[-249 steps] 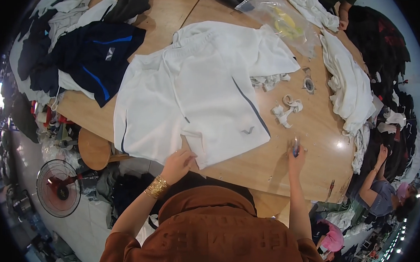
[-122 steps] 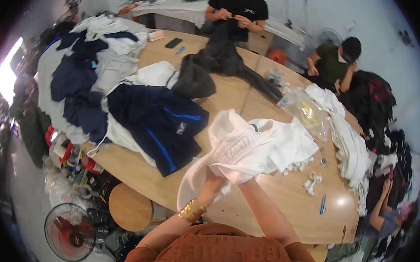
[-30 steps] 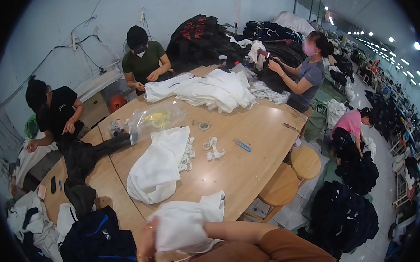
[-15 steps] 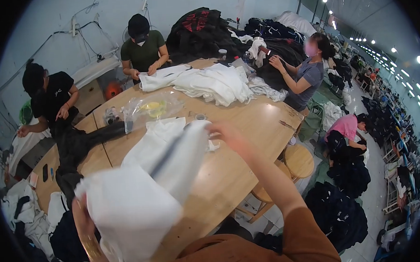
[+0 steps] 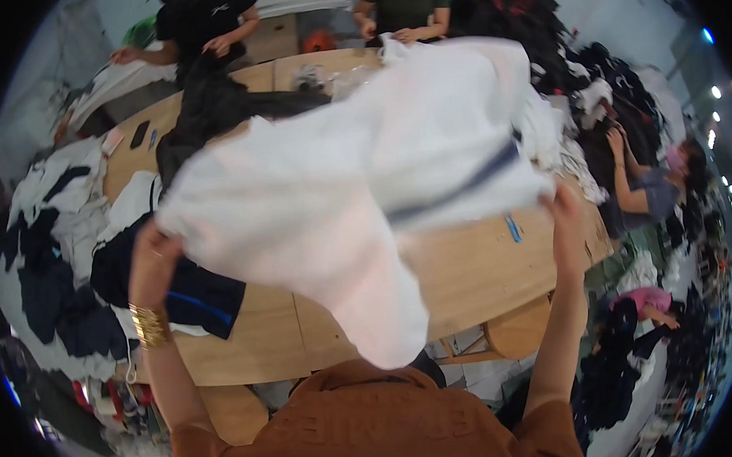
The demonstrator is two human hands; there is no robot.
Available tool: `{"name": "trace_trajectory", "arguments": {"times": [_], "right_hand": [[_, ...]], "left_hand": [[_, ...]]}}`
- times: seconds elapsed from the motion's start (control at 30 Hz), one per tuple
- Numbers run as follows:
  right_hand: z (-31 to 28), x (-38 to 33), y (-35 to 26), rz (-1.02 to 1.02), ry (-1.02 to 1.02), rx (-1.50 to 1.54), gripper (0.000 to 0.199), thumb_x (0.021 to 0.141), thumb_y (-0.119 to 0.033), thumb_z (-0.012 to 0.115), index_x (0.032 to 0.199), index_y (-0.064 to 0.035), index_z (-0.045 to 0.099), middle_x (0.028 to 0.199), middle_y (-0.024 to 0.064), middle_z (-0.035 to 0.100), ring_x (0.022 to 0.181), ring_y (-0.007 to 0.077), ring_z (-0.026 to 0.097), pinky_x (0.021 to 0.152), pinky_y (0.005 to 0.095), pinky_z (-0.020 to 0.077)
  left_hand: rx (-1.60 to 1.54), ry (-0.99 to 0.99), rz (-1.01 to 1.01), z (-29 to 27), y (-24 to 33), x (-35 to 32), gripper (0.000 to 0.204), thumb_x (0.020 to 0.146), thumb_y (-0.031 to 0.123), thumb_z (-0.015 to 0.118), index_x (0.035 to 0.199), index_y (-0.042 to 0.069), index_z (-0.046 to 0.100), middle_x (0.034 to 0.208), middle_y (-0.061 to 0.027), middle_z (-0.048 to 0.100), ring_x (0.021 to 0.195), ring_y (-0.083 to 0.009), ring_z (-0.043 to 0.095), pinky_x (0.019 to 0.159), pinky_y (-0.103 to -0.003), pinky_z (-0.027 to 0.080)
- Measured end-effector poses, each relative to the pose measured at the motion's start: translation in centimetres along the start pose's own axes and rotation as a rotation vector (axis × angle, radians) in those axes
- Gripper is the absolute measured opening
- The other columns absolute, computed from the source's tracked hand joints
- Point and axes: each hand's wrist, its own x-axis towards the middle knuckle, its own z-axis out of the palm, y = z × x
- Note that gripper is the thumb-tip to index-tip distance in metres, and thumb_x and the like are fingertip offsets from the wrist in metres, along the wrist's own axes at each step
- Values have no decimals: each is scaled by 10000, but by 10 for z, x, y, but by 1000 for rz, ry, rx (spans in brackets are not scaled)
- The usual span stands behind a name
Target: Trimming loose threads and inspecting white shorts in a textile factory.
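Observation:
A white garment (image 5: 297, 174) with a navy stripe is stretched out in the air above the table, blurred by motion. My left hand (image 5: 157, 246), below a wide gold bracelet, is closed on its left edge. Its right edge is pinched in my right hand (image 5: 565, 206). Between my hands the cloth billows, and one narrow part hangs down toward me. Whether it is trousers or a top cannot be made out. Beneath it lies the wooden table (image 5: 484, 264); the cloth hides much of the tabletop's middle.
Dark garments (image 5: 196, 295) lie by my left arm, beside a heap of white and navy clothes (image 5: 59, 211). A black phone (image 5: 139, 134) and a blue tool (image 5: 512, 228) rest on the table. Co-workers handle cloth across the table and at right. A wooden stool (image 5: 516, 332) stands near my right arm.
The white garment has been lifted and spread wide between my hands. My right hand has moved outward to the right, and my left hand has risen. The view has turned left and down.

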Motion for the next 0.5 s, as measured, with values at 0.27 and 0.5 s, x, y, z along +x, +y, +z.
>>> {"name": "trace_trajectory", "arguments": {"times": [0.27,0.5], "right_hand": [[102,-141,169,318,-690,-295,170,695,-76,606,847,-10,566,724,72,563,687,145,521,633,268,412],[108,-142,182,822,-740,173,211,696,-116,656,860,-20,563,816,4,549,716,90,505,625,224,413]], "left_hand": [[-1,-104,-605,66,-182,-89,375,735,61,609,1086,-18,503,1036,-56,570,957,-123,523,862,-263,397],[-61,96,-651,62,-186,-96,368,746,69,606,1086,13,478,939,-36,565,883,-120,530,779,-231,421]]}}
